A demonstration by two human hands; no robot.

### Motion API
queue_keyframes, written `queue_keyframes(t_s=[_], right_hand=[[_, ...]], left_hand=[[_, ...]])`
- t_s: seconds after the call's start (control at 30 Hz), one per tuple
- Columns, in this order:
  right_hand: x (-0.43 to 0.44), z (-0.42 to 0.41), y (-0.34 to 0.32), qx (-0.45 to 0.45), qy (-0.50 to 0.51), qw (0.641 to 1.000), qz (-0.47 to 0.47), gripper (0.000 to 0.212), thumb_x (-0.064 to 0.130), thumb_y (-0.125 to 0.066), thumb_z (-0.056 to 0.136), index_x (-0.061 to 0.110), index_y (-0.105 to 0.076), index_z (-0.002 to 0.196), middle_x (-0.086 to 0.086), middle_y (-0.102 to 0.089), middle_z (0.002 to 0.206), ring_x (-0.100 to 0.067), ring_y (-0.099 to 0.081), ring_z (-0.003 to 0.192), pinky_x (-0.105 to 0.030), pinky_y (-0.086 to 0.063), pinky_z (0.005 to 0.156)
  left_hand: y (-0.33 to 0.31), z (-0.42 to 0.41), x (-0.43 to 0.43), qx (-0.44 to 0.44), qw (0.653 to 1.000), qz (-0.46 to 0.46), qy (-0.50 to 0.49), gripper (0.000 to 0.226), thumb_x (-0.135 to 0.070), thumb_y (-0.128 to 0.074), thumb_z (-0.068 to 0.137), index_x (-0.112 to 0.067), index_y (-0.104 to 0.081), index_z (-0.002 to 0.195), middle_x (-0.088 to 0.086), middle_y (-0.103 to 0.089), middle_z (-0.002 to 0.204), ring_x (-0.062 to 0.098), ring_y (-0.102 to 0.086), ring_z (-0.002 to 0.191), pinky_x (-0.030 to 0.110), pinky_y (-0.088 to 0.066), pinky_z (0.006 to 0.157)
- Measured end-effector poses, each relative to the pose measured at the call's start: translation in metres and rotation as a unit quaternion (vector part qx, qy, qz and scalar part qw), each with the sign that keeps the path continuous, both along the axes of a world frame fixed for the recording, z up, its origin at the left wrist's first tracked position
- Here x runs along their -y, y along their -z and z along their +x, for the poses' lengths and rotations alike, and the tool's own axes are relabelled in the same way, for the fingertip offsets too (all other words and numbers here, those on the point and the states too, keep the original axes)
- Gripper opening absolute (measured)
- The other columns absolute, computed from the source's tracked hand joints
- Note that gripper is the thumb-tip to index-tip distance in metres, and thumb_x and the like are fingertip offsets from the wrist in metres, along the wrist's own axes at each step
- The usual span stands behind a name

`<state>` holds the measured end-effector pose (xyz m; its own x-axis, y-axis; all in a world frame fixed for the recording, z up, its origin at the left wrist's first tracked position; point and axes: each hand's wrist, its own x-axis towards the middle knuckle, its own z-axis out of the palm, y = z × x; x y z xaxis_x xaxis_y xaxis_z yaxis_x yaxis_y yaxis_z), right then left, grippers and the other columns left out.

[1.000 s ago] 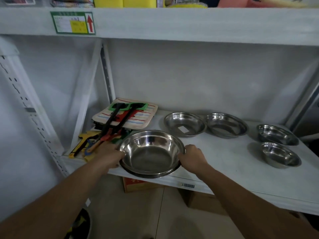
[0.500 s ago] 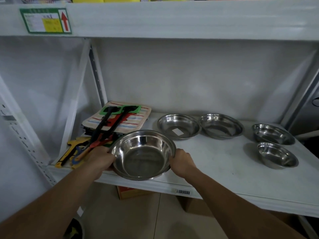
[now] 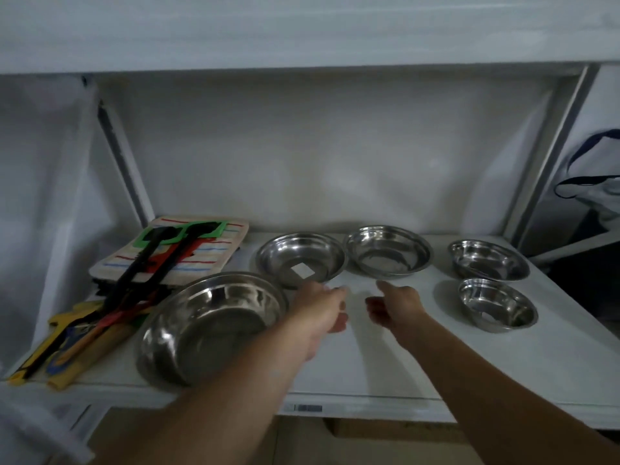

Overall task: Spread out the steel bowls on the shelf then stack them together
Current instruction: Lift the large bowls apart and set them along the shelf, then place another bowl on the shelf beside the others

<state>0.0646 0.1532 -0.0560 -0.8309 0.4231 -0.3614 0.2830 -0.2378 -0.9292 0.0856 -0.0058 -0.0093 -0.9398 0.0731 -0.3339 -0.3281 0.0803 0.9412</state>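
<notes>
White metal shelving fills the head view, with a pale back wall and a flat white shelf board [image 3: 385, 357] carrying everything. Five round shiny steel bowls lie apart on it: the large steel bowl [image 3: 211, 327] at the front left near the board's edge, a medium steel bowl with a white sticker inside [image 3: 300, 260] behind it, a second medium steel bowl [image 3: 389, 253] just beside that one, and at the right a small rear steel bowl [image 3: 488, 260] with the smallest steel bowl [image 3: 496, 308] in front of it. At the far left sits a striped cloth pad [image 3: 174, 253] with black, red and green long-handled utensils [image 3: 141, 280] lying across it.

Both arms reach in over the bare middle of the board. The left hand [image 3: 322, 307] hangs loosely open beside the large bowl's right rim, holding nothing; whether it touches the rim is unclear. The right hand [image 3: 396, 303] is also open and empty, one finger stretched toward the two medium bowls.

With the bowls all separate, the spreading looks finished and stacking seems about to begin. Nesting would call for taking a medium bowl by its rim and setting it inside the large one, then the smaller ones in order of size.
</notes>
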Motion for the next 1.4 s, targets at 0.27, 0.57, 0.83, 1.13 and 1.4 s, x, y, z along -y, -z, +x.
queue_keyframes(t_s=[0.27,0.57,0.83,1.13,1.4], right_hand=[[-0.069,-0.059,0.015,0.011,0.064,0.994,-0.091,0.021,0.014,-0.059,0.102,0.004,-0.054,0.085,-0.023,-0.062,0.078,-0.026,-0.06,0.059,-0.033,-0.059,0.048],[-0.078,-0.074,0.007,-0.022,0.123,0.987,-0.105,0.011,-0.008,-0.051,0.1,-0.004,-0.059,0.106,-0.018,-0.056,0.075,-0.023,-0.055,0.054,-0.021,-0.049,0.029],[-0.08,-0.038,-0.061,-0.133,0.082,0.987,-0.046,0.019,-0.005,-0.05,0.09,-0.003,-0.062,0.075,-0.016,-0.059,0.06,-0.016,-0.047,0.043,-0.023,-0.037,0.038],[-0.069,0.05,-0.083,-0.077,-0.093,0.98,0.157,0.023,-0.003,-0.052,0.092,-0.006,-0.066,0.075,-0.018,-0.063,0.061,-0.017,-0.05,0.044,-0.025,-0.042,0.042],[-0.081,0.105,-0.074,-0.029,-0.089,0.976,0.198,0.023,0.004,-0.058,0.096,-0.009,-0.063,0.114,-0.02,-0.067,0.082,-0.025,-0.064,0.062,-0.032,-0.057,0.055]], left_hand=[[0.057,-0.083,-0.044,0.141,0.929,0.261,-0.222,0.058,-0.04,-0.047,0.104,0.0,-0.045,0.146,0.021,-0.054,0.129,0.034,-0.062,0.11,0.04,-0.054,0.092],[0.051,-0.097,-0.037,0.104,0.935,0.23,-0.251,0.043,-0.004,-0.026,0.108,0.01,-0.041,0.146,0.023,-0.055,0.141,0.037,-0.056,0.131,0.039,-0.049,0.104],[0.025,-0.077,-0.039,0.005,0.972,0.101,-0.212,0.018,-0.008,-0.047,0.103,-0.001,-0.063,0.108,0.021,-0.073,0.091,0.029,-0.069,0.06,0.036,-0.063,0.048],[-0.003,0.004,-0.019,-0.029,0.995,0.055,-0.072,0.029,-0.016,-0.047,0.103,0.007,-0.066,0.099,0.025,-0.075,0.082,0.03,-0.074,0.063,0.032,-0.063,0.052],[-0.02,0.064,-0.004,-0.026,0.998,0.057,-0.003,0.033,-0.008,-0.041,0.104,0.012,-0.067,0.112,0.022,-0.077,0.078,0.029,-0.078,0.064,0.03,-0.061,0.055]])
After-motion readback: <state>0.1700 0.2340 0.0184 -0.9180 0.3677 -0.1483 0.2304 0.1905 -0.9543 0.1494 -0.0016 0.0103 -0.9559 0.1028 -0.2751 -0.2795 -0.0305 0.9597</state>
